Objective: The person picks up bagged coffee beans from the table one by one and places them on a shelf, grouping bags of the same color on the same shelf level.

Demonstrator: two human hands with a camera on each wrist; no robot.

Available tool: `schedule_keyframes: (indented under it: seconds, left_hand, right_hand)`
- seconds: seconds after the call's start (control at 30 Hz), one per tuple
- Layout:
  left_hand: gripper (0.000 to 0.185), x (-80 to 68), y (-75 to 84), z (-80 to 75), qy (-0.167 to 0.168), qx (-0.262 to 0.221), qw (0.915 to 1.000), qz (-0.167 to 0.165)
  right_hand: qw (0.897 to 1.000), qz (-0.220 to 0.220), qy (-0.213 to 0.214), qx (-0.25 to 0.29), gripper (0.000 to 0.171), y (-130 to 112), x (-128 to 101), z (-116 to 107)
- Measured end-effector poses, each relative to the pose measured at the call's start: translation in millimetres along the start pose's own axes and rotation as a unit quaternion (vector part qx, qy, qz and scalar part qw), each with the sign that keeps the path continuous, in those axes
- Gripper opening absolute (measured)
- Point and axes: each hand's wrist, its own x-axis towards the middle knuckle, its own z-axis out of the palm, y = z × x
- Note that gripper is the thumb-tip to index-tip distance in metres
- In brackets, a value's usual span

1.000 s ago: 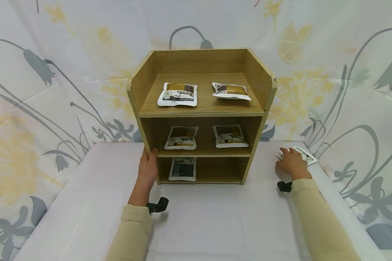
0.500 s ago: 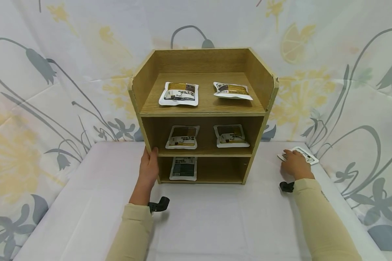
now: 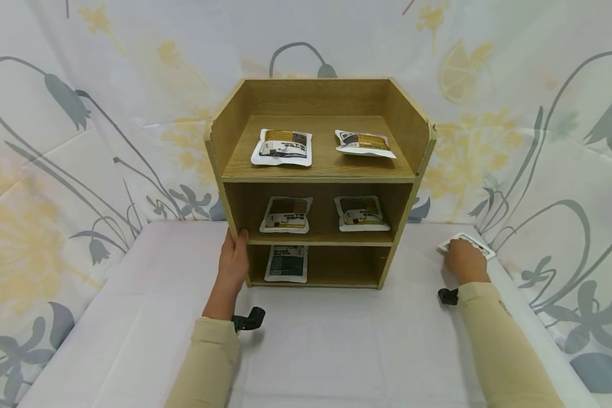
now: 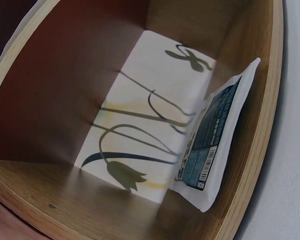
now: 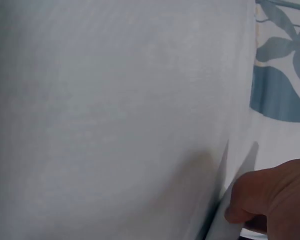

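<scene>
My left hand [image 3: 233, 259] holds the left side panel of a small wooden shelf unit [image 3: 317, 179], its thumb at the panel's front edge. In the left wrist view, a dark-labelled white food pouch [image 4: 208, 142] lies inside the lowest compartment. At the table's right edge, my right hand [image 3: 466, 262] pinches a flat white pouch [image 3: 478, 245] and covers part of it. The right wrist view shows the thumb [image 5: 250, 197] bent over the rim of that pouch, which stands tilted. My other fingers there are mostly hidden.
Two pouches, a left one [image 3: 283, 148] and a right one [image 3: 365, 144], lie on the top shelf. The middle shelf bears two more, left [image 3: 286, 215] and right [image 3: 362, 213]. A floral cloth [image 3: 530, 141] hangs behind the white-covered table [image 3: 336, 340].
My right hand has shifted slightly right over the pouch, and its spread fingers have closed in on it. The left hand stays on the shelf unit. The view has shifted slightly.
</scene>
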Motion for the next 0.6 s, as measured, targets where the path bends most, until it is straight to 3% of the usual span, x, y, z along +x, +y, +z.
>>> schedule_keyframes:
  seconds: [0.33,0.6]
  left_hand:
    - [0.057,-2.0,-5.1,2.1,-0.007,-0.005,0.9999,-0.011]
    - [0.055,1.9,-3.1,-0.3,0.005,0.001,0.9998,0.018]
  right_hand:
    - [0.999,0.028,0.044,0.003,0.028,8.9,-16.2,-1.4]
    - [0.998,0.028,0.059,0.002,0.035,6.2,-17.8,-2.1]
